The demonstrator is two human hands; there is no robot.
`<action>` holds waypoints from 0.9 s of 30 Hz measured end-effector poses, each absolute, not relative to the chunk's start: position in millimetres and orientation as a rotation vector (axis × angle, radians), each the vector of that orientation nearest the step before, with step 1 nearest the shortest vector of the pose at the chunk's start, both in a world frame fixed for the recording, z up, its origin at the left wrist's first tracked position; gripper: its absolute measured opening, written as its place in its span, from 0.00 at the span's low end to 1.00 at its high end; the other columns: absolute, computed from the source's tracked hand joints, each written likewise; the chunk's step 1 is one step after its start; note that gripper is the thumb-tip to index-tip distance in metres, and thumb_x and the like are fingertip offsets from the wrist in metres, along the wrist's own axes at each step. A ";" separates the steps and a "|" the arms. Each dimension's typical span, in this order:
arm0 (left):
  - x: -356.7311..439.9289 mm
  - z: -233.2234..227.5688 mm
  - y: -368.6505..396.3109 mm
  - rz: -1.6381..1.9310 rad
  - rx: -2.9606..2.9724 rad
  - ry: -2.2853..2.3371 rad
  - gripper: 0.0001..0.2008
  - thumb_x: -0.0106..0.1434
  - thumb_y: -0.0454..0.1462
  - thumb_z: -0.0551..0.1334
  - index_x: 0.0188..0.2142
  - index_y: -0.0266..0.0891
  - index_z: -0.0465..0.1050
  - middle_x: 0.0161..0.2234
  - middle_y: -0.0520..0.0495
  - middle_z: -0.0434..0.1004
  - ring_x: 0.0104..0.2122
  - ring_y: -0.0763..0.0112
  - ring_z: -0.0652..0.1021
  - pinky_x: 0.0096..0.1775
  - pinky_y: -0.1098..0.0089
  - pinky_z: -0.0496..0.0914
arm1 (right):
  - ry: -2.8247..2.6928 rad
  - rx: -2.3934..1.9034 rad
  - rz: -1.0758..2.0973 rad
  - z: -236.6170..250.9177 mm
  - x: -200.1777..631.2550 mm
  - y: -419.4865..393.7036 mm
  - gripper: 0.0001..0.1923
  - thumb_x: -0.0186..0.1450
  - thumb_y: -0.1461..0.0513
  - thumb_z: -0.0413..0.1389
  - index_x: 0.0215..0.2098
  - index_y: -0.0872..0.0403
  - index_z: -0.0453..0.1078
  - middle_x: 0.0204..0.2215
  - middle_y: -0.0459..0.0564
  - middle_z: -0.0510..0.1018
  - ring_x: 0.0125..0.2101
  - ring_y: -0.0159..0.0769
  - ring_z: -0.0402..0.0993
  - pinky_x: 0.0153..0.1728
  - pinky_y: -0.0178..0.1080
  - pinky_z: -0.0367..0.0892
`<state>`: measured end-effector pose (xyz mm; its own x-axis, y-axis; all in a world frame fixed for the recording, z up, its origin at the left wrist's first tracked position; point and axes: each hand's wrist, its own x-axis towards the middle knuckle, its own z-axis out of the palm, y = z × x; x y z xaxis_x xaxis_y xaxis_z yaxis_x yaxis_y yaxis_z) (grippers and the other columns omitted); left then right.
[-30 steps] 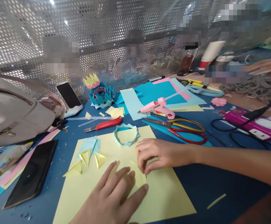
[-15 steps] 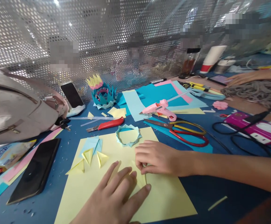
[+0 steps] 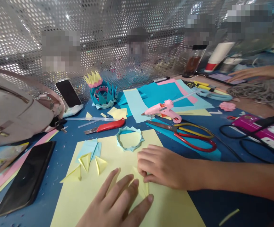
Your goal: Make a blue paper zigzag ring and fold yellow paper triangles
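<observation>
My left hand [image 3: 120,198] lies with fingers spread over a large yellow sheet [image 3: 172,208], its thumb tip touching the lower end of a small folded yellow paper piece [image 3: 144,186]. Across from it, the curled fingers of my right hand [image 3: 162,165] press on the upper part of that piece and partly hide it. Three folded yellow paper triangles [image 3: 100,165] sit to the left, beside light-blue paper pieces [image 3: 89,148]. Behind my hands stands a light-blue folded paper ring [image 3: 129,138] at the sheet's far edge.
Behind the sheet are a red utility knife [image 3: 106,126], scissors [image 3: 191,134] and a pink glue gun [image 3: 164,111]. A blue paper lotus [image 3: 104,96] stands farther back. Phone [image 3: 25,176] and bag [image 3: 16,104] are left. At right lie a purple power strip [image 3: 259,132] and another person's hand [image 3: 252,74].
The view has shifted slightly, so things sit a little differently in the picture. Both my hands keep nearly the same places at the small yellow piece.
</observation>
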<state>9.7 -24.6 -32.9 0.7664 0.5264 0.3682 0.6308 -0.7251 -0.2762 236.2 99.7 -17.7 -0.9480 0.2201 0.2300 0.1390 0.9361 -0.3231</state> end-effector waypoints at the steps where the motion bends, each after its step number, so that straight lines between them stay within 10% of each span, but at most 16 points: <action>1: 9.3 -33.5 -24.4 -0.374 -2.576 -0.881 0.22 0.72 0.44 0.57 0.64 0.48 0.64 0.51 0.48 0.77 0.57 0.60 0.73 0.66 0.47 0.56 | -2.828 -0.272 0.434 -17.9 236.1 99.2 0.07 0.70 0.62 0.57 0.35 0.54 0.65 0.33 0.45 0.71 0.32 0.34 0.62 0.34 0.38 0.55; 21: 18.2 -48.0 -28.5 -0.721 -2.531 -1.052 0.25 0.75 0.51 0.43 0.57 0.49 0.72 0.46 0.46 0.77 0.56 0.60 0.73 0.66 0.44 0.54 | -2.799 -0.246 0.438 -19.6 239.7 98.0 0.08 0.73 0.60 0.52 0.36 0.54 0.65 0.34 0.47 0.72 0.34 0.35 0.63 0.36 0.38 0.55; 27: 11.3 -29.1 -25.4 -0.381 -2.627 -0.892 0.21 0.73 0.48 0.53 0.62 0.48 0.68 0.50 0.47 0.77 0.57 0.60 0.73 0.68 0.49 0.51 | -2.690 -0.034 0.589 -5.7 252.3 105.1 0.10 0.75 0.57 0.51 0.40 0.53 0.71 0.32 0.47 0.74 0.32 0.32 0.67 0.33 0.36 0.57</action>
<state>11.3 -25.4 -29.1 0.7670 0.5346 0.3549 0.6259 -0.7452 -0.2301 252.3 105.1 -5.7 -0.9255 0.1044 0.3641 -0.0574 0.9116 -0.4071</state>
